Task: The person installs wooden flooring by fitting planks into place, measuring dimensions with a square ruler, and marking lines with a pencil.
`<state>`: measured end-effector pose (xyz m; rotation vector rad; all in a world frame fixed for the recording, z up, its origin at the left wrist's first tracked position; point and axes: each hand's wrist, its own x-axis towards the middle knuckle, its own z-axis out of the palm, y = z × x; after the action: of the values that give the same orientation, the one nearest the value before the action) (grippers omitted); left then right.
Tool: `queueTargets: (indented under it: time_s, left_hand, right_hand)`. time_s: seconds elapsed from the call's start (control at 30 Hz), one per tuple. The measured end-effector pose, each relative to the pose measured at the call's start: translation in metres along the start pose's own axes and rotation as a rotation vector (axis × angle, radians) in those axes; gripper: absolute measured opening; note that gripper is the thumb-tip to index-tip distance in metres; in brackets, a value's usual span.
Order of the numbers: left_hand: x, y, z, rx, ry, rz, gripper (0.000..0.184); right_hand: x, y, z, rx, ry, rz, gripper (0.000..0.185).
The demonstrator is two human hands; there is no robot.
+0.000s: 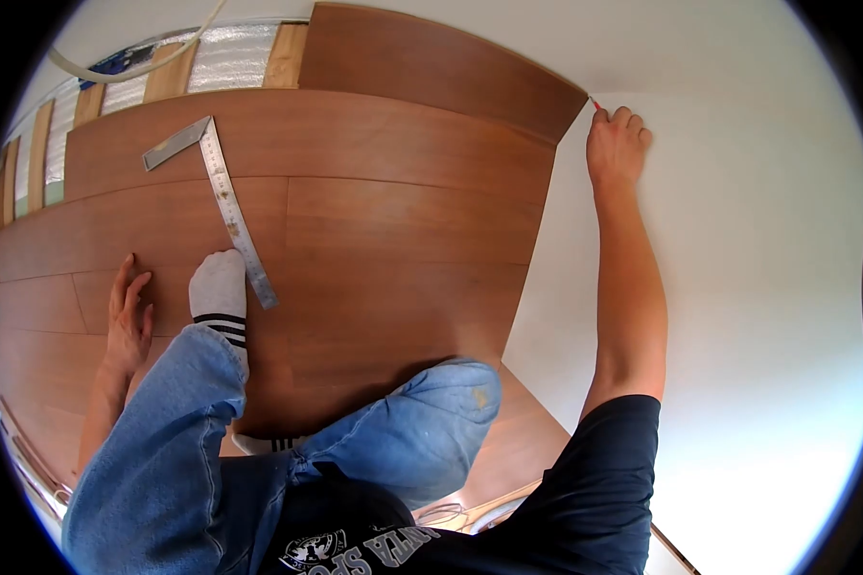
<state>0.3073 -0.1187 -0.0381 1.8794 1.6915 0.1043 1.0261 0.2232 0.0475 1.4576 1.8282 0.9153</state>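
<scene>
My right hand (618,149) is closed round a thin red-tipped tool (596,104), most of it hidden in the fingers. The tool's tip is at the far right corner of a brown plank (431,67), beside the white wall. My left hand (128,311) hangs over the brown floorboards (393,225) with its fingers apart and holds nothing. Between my left hand and the plank, a metal square (230,206) lies on the boards, its long ruled blade reaching down beside my foot in a grey sock (219,283).
Wooden battens (170,75) with silver foil (228,57) between them show at the upper left. A pale cable (96,76) crosses there, near a dark blue item (115,65). The white wall (748,249) runs along the right. My bent knee (465,388) rests near it.
</scene>
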Motion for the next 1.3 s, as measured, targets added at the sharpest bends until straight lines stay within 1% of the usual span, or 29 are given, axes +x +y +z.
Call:
queueTargets:
  time_s: [0.13,0.33,0.43,0.5,0.77,0.97,1.03,1.17,1.23,1.27,1.3]
  left_hand:
    - [0.0,-0.001,0.0,-0.003,-0.002,0.008,0.061]
    - [0.001,0.003,-0.002,-0.008,-0.02,-0.024,0.063]
    - [-0.001,0.002,0.001,-0.015,-0.001,-0.018,0.062]
    - [-0.001,0.002,0.002,-0.008,0.007,-0.004,0.062]
    - [-0.001,-0.002,0.002,0.02,0.003,0.011,0.063]
    - [-0.001,-0.001,0.001,0.0,0.002,-0.002,0.063]
    - [-0.001,0.0,0.001,0.019,0.02,0.036,0.063]
    - [-0.002,-0.005,0.005,0.019,0.035,0.057,0.063]
    - [-0.003,-0.006,0.004,0.007,0.031,0.032,0.063]
    - [-0.003,-0.008,0.004,0.017,0.034,0.039,0.063]
    - [-0.003,-0.012,0.005,0.008,0.038,0.057,0.062]
  right_hand:
    - [0.0,-0.001,0.0,0.019,-0.034,-0.006,0.016]
    - [-0.004,-0.01,0.004,0.059,0.001,-0.01,0.015]
    - [-0.018,-0.015,0.006,0.047,-0.008,-0.021,0.014]
    - [-0.031,-0.02,0.009,0.037,0.043,-0.043,0.012]
    - [-0.066,-0.039,0.017,0.071,0.032,-0.103,0.011]
    - [-0.082,-0.049,0.018,0.087,-0.03,-0.124,0.01]
    - [-0.084,-0.049,0.018,0.087,-0.019,-0.141,0.011]
    - [-0.087,-0.044,0.013,0.117,0.01,-0.115,0.011]
    - [-0.097,-0.046,0.004,0.268,0.111,0.027,0.016]
    - [-0.109,-0.049,-0.003,0.273,0.112,0.039,0.016]
    - [-0.126,-0.052,-0.013,0.388,0.105,0.085,0.02]
